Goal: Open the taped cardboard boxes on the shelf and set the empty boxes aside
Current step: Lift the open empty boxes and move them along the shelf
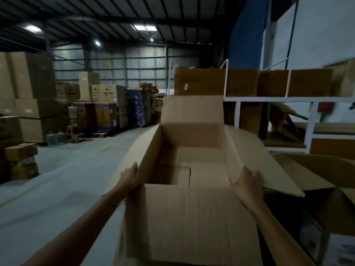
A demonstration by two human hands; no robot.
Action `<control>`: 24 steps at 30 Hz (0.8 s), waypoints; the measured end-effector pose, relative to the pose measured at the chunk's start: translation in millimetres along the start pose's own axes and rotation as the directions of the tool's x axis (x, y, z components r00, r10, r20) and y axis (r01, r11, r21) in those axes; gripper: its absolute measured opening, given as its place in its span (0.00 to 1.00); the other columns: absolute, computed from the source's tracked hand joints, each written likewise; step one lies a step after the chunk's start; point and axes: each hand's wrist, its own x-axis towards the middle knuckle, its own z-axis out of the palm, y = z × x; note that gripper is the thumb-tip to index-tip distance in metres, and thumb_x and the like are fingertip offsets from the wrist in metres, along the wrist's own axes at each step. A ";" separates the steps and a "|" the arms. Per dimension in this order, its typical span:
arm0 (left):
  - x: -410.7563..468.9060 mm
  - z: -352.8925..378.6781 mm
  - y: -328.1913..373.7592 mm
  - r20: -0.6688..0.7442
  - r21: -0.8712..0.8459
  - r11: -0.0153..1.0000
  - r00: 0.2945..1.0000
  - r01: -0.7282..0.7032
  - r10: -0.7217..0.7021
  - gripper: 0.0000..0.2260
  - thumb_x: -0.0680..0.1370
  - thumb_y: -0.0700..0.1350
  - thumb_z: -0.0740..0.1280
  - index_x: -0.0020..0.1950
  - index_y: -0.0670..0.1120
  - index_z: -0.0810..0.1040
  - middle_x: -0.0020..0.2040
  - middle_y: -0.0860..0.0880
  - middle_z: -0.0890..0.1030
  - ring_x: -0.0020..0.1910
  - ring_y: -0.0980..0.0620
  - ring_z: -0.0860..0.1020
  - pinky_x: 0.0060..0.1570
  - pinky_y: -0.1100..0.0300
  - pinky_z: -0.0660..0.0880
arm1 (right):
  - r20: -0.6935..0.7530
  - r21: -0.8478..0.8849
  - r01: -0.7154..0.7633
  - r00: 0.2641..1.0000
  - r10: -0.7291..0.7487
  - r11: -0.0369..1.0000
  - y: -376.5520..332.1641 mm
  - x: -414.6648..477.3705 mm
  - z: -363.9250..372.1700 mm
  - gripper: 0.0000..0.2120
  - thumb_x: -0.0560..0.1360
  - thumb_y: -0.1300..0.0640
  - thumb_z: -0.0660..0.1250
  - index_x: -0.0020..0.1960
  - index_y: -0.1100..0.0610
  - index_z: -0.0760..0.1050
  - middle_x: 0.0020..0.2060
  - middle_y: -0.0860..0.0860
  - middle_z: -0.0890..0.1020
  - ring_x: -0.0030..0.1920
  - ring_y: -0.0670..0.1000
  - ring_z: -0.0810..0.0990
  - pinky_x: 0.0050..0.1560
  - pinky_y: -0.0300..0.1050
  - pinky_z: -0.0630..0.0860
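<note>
Left hand (pixel 130 175), right hand (pixel 246 182) grip open empty box (pixel 192 217) sides.

plain brown open box (pixel 192 223), white shelf frame (pixel 269 99).

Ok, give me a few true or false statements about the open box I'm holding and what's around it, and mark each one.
1. The open box is held by both hands, the left hand and the right hand, one at each side wall. True.
2. The box is still taped shut. False: all its top flaps stand open.
3. The box is packed full of goods. False: only its bare cardboard bottom shows inside.
4. Closed brown boxes sit on the top level of the white shelf behind. True.
5. The shelf stands to the person's left. False: it is on the right; stacked cartons line the left.
</note>
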 end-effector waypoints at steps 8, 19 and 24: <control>13.4 56.9 -42.7 0.215 0.477 0.879 0.972 -0.017 -0.098 0.20 0.81 0.50 0.58 0.72 0.46 0.64 0.72 0.36 0.64 0.74 0.35 0.56 0.73 0.42 0.55 | 0.294 -0.135 -0.001 0.955 0.041 0.991 29.2 -21.0 33.3 0.17 0.79 0.50 0.54 0.58 0.58 0.75 0.58 0.57 0.75 0.52 0.56 0.77 0.52 0.47 0.75; 1.8 31.2 -8.2 0.475 0.582 0.794 0.866 -0.174 -0.158 0.21 0.81 0.55 0.60 0.71 0.46 0.70 0.68 0.45 0.72 0.69 0.45 0.69 0.68 0.49 0.64 | 0.544 -0.287 0.278 0.835 -0.083 0.917 10.0 -21.1 -1.6 0.13 0.77 0.45 0.61 0.48 0.55 0.76 0.49 0.52 0.80 0.46 0.51 0.79 0.46 0.46 0.75; -29.3 0.3 46.5 0.795 0.227 0.938 0.606 -0.260 -0.024 0.19 0.80 0.62 0.57 0.58 0.51 0.78 0.51 0.52 0.79 0.51 0.54 0.77 0.58 0.53 0.73 | 0.803 -0.110 0.285 0.590 -0.084 0.952 -26.2 -31.7 -36.2 0.27 0.75 0.31 0.59 0.56 0.51 0.80 0.57 0.50 0.81 0.52 0.50 0.79 0.55 0.48 0.76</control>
